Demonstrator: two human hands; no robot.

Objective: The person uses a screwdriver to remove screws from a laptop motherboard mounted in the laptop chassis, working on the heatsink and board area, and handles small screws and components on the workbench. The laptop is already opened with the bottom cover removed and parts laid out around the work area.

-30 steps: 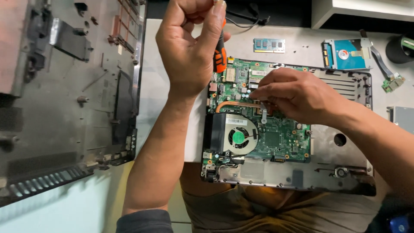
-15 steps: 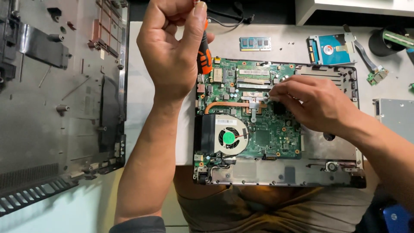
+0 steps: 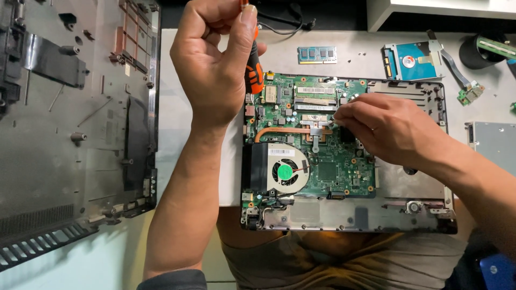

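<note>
Left hand (image 3: 215, 64): closing in a fist around an orange-and-black screwdriver (image 3: 253, 70), hovering at 11 o'clock of the green motherboard (image 3: 322, 161). Right hand (image 3: 389, 129): fingertips pinching at the metal heatsink bracket (image 3: 317, 129), board centre. Cooling fan (image 3: 285, 173) sitting at 7 o'clock. Motherboard lying in the open laptop base (image 3: 419, 209). Detached bottom cover (image 3: 75, 134) lying at 9 o'clock.

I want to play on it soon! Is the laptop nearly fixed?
Not yet. Done: the bottom cover is off, memory stick and hard drive out. Now: left hand holds a screwdriver, right hand touches the heatsink bracket. Left: fan and green board remain inside.
</note>
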